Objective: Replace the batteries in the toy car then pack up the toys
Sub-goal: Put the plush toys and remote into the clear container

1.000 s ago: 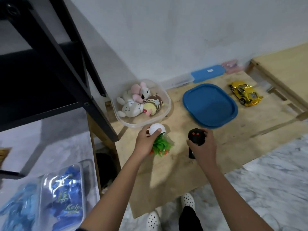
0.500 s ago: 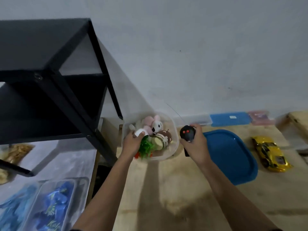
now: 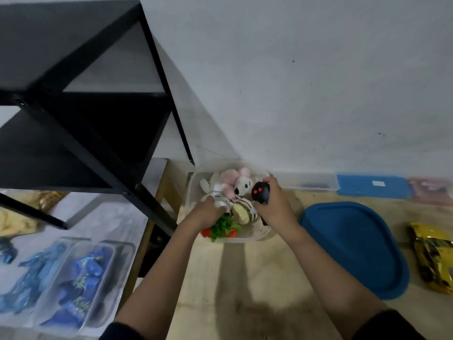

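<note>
A clear plastic tub (image 3: 259, 235) stands on the wooden board against the wall, holding several plush toys: a pink and white mouse (image 3: 241, 184), a white rabbit (image 3: 213, 186) and a striped bee (image 3: 245, 212). My left hand (image 3: 204, 213) is inside the tub, shut on a small potted toy plant (image 3: 224, 225) with green leaves and red bits. My right hand (image 3: 274, 206) holds the black remote control (image 3: 260, 192) with two red buttons above the tub's right side. The yellow toy car (image 3: 435, 258) lies at the far right.
The tub's blue lid (image 3: 353, 249) lies on the board between tub and car. Flat lidded boxes (image 3: 372, 186) line the wall. A black metal shelf frame (image 3: 98, 123) stands at the left. Clear bins of blue packets (image 3: 76, 285) sit on the marble floor at lower left.
Both hands moved from the board's front toward the tub. The left hand carried the toy plant into the tub; the right brought the remote over its right rim. The camera moved closer.
</note>
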